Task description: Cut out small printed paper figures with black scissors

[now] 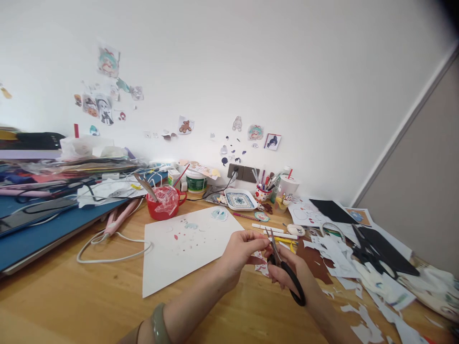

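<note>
In front of me, my right hand [287, 272] grips a pair of scissors [296, 286] with black handles, their metal blades pointing up and slightly apart. Close by, my left hand [238, 251] is pinched, thumb and fingertips touching beside the blades. Whatever those fingertips hold is too small to make out. Just below the hands shows a scrap of paper with red print [261, 267]; whether it is held or lying on the table I cannot tell. A white sheet [161, 258] with small painted cut-outs lies left of my left hand.
A red cup [163, 209] with crumpled plastic stands behind the sheet, near a square patterned dish [240, 199]. White markers [276, 231] lie beyond the hands. Paper scraps [340, 253] and larger black scissors [369, 251] cover the right side. A cable [114, 260] loops at left.
</note>
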